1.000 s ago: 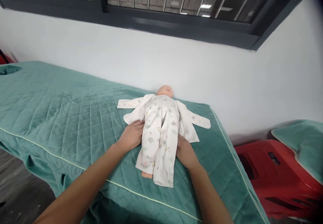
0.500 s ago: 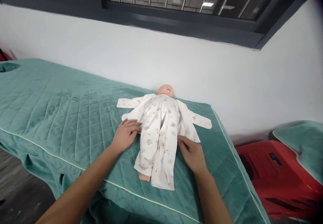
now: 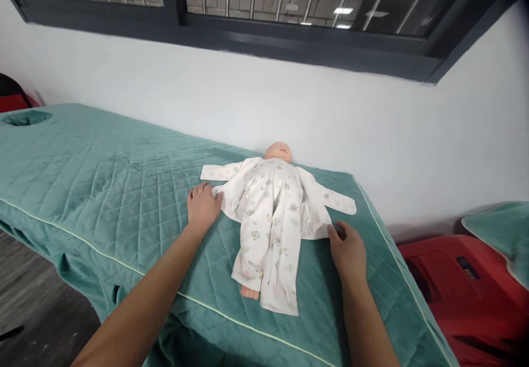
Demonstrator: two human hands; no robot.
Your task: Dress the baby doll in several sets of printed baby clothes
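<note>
A baby doll [image 3: 278,151] lies on its back, its head toward the wall. White printed pants [image 3: 260,229] cover its front from the chest down, with a few toes showing at one leg end. Under them spreads a white baby shirt [image 3: 316,215], its sleeves stretched out to both sides. My left hand [image 3: 203,207] pinches the shirt's left front corner between thumb and fingers. At the opposite lower corner, my right hand [image 3: 347,248] grips the hem with thumb and fingertips.
A green quilted cover [image 3: 124,190] with pale piping drapes the bed, which has a face hole [image 3: 27,118] at the far left. Behind it stands a white wall [image 3: 165,80] below a dark-framed barred window [image 3: 256,36]. Red plastic stools [image 3: 450,284] are at the right.
My hands have moved apart from the pants' sides out to the shirt's lower corners. The shirt's front panels are now pulled wider. The camera view has shifted slightly.
</note>
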